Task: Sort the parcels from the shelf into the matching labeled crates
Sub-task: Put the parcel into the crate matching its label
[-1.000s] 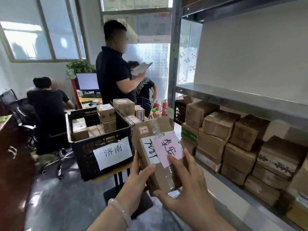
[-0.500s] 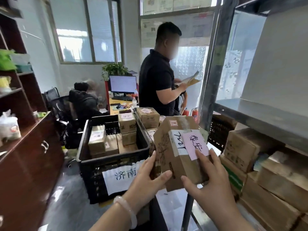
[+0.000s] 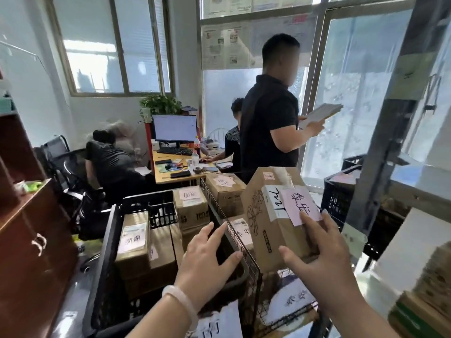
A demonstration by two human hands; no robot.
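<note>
Head camera: my right hand [image 3: 324, 259] grips the cardboard parcel [image 3: 266, 223], thumb at its lower edge and fingers by its pink label [image 3: 299, 203]. My left hand [image 3: 207, 254], just left of it, is spread and holds nothing, above the black crate [image 3: 107, 242].

I see a grey metal shelf [image 3: 415, 181] along the right edge. On its lower board, cardboard boxes [image 3: 432, 276] lie stacked (blurred, one with a green band). In the middle, a black plastic crate [image 3: 103, 259] holds taped parcels [image 3: 133, 242], paper labels on top, packed side by side. Just beside its right wall, a wire basket [image 3: 253, 272] holds more labelled parcels [image 3: 224, 191]. Behind both, a wooden desk [image 3: 170, 178] carries a monitor [image 3: 174, 128], a keyboard [image 3: 174, 150] and a red-labelled bottle [image 3: 197, 142]. I cannot tell what the crate and basket stand on.
</note>
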